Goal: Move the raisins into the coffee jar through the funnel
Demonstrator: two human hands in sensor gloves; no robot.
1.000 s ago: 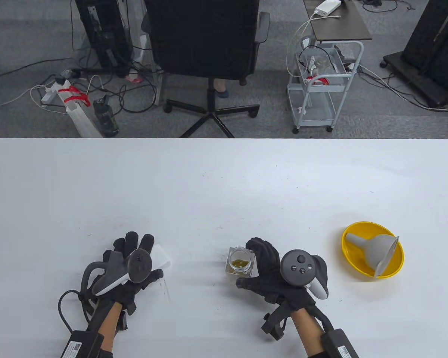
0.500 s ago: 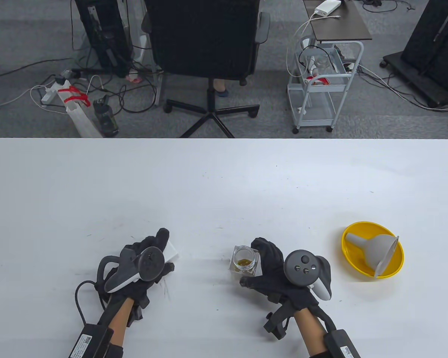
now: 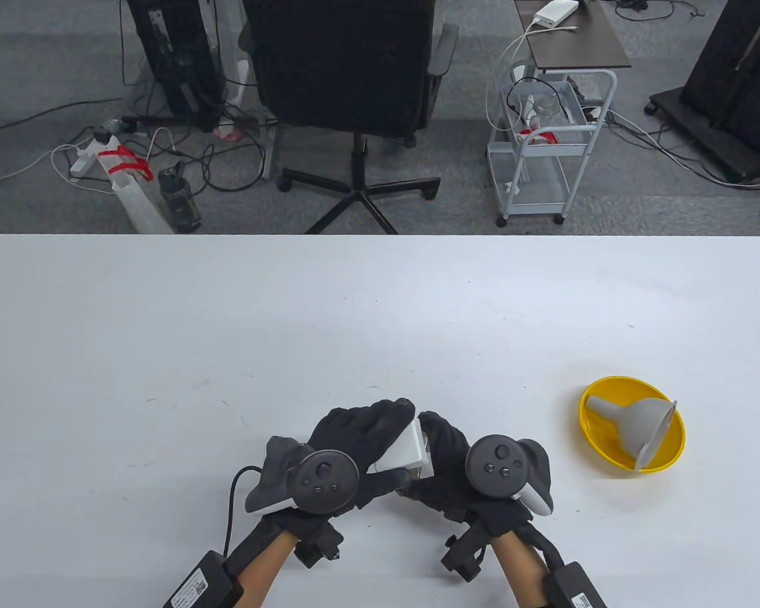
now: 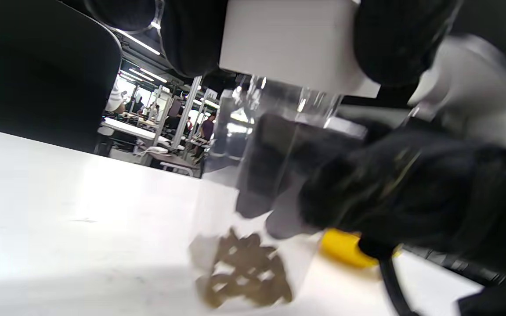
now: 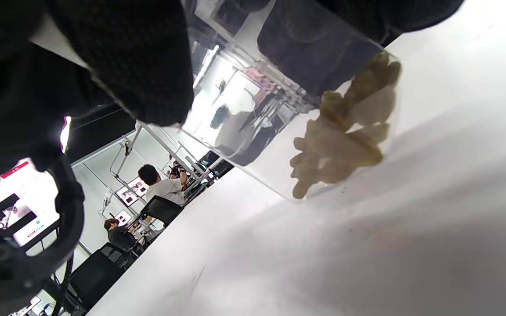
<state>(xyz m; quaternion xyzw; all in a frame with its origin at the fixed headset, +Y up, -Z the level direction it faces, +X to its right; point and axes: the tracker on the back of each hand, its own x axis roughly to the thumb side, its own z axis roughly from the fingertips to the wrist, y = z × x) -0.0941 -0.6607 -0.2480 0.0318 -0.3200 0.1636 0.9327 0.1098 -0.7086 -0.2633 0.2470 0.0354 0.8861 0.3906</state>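
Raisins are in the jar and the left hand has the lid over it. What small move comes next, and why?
Probably press the lid down to seat it. The left hand holds it over the jar, which the right hand grips; raisins lie inside, and the funnel rests in the bowl.

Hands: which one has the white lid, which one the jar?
The left hand holds the white lid over the jar; the right hand grips the jar's side.

White table [image 3: 354,304] fills the lower frame. Grey carpet floor [image 3: 456,190] beyond; black office chair [image 3: 348,69] at 12 o'clock, white wire cart [image 3: 544,152] at 1, cables [image 3: 101,145] and possibly a power strip at 10.
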